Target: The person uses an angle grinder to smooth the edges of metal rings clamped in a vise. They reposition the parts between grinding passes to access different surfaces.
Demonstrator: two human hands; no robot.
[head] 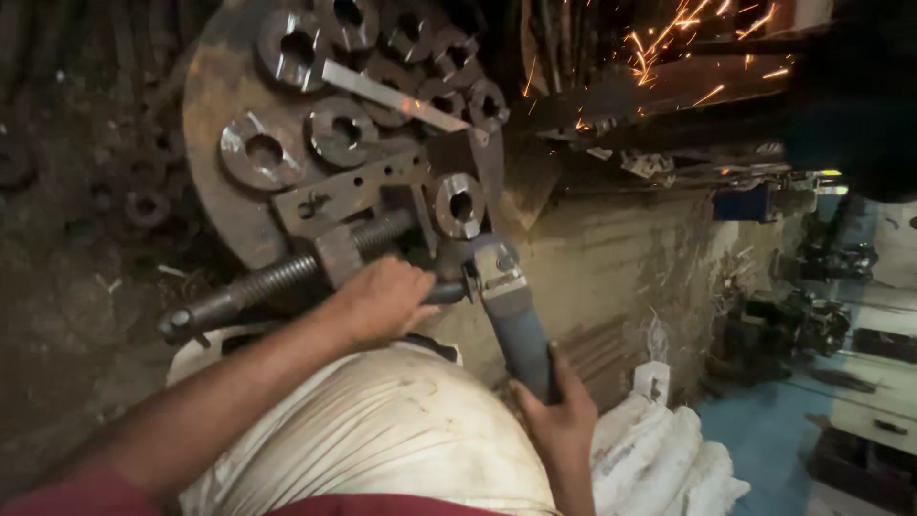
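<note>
Round steel plate (215, 205): rusty, largest item, serving as landmark; fills upper left of view. Carries several thick steel rings with centre holes, e.g. one ring (258, 151) near left edge of plate, another (459, 204) at lower right edge of plate. Flat steel strip (392, 96) laid diagonally across upper rings on plate.

White sack (373, 440): directly below plate, under both forearms. More white bundled material (669, 459) lower right of plate.

Concrete wall face (611, 258): right of plate. Spray of orange sparks (669, 38) upper right of plate, well apart from both hands.

Threaded clamp screw (277, 279): dark, running diagonally along lower edge of plate, from lower left up toward ring at lower right edge.

Angle grinder (511, 311): blue-grey body, just below lower right edge of plate, head end close to ring there; contact between disc and ring not discernible.

Left hand (382, 301): just below plate, closed around black side handle of grinder, beside clamp screw.

Right hand (559, 416): farther below and right of plate, wrapped firmly around rear of grinder body.
</note>
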